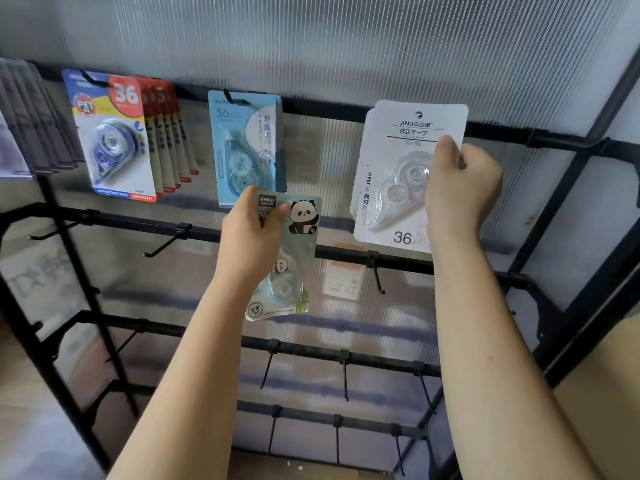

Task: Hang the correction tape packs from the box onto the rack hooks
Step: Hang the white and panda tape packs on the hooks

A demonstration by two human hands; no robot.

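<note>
Cardboard box [609, 386]: brown, at the right edge of view, nearest of all; contents hidden, so remaining packs cannot be counted.
Left hand [251, 233]: gripping a panda pack [294, 258] by its left edge, thumb across the top, below and in front of the blue pack.
Panda pack risk: held low and tilted, blister sagging under the hand; could slip or swing against the bare hook [377, 275] just beside it on the second rail.
Right hand [462, 188]: pinching a white pack stack [398, 174] at its right edge, thumb on the front card.
White stack position: raised to the top rail [346, 112] of the rack, right of the blue pack.
White stack risk: several cards fanned behind the front one; hang holes may not line up, so a rear card could miss the hook and drop.
Hook there: hidden behind the cards; seated or not cannot be told.
Blue pack [246, 147]: hanging mid-rail; a nudge from the left hand could set it swinging.
Red-and-blue packs [117, 136]: hanging toward the rail's left end, well apart from both hands.
</note>
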